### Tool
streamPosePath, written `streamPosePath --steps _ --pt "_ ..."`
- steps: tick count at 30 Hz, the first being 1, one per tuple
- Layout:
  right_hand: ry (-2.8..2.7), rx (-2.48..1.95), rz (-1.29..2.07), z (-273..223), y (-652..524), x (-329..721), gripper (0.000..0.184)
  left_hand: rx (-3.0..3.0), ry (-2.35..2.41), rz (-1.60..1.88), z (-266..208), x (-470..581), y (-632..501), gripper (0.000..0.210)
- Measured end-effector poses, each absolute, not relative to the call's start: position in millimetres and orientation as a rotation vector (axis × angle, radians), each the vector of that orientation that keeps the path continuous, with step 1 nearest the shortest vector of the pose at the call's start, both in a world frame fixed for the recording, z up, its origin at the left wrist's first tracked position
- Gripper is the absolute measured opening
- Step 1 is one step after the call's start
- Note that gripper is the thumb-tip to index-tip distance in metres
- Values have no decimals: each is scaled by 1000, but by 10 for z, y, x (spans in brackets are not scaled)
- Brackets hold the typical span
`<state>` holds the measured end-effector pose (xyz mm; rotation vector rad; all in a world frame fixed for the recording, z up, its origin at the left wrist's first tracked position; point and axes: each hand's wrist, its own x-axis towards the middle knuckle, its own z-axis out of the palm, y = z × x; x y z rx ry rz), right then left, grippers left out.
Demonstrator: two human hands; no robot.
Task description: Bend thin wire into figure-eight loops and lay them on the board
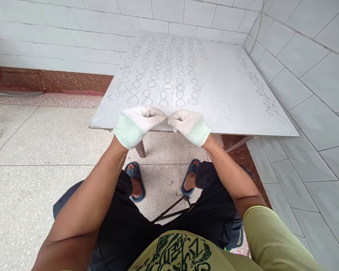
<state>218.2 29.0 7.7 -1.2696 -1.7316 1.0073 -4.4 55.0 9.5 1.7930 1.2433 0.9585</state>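
My left hand (pixel 141 118) and my right hand (pixel 186 121), both in white knitted gloves with pale green cuffs, meet fingertip to fingertip at the table's front edge. Between their pinched fingers is a small bit of thin wire (pixel 166 120); most of it is hidden by the gloves. Just beyond them, wire figure-eights (pixel 164 98) lie in several rows on the white tabletop (pixel 226 113). Along the right side runs a line of star-shaped wire pieces (pixel 260 88).
White tiled walls (pixel 164 13) border the table at the back and right. A wooden table leg (pixel 140 149) stands under the front edge. My sandalled feet rest on the speckled floor (pixel 31 188), with a dark metal stand (pixel 172 210) between my legs.
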Motion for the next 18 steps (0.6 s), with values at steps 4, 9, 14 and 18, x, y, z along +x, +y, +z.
streamPosePath --steps 4,9,14,18 --pt "-1654 -1168 1193 1 336 2172 12 1738 1244 974 55 -76 622 26" --pt "-1508 -1222 1242 -17 358 2153 15 1731 1234 969 96 -115 655 31" --pt "-1644 -1277 923 9 331 2179 24 1698 1176 1088 151 -145 610 41" --pt "-1804 -1271 748 -59 356 2214 28 1667 1186 1036 176 -163 545 60"
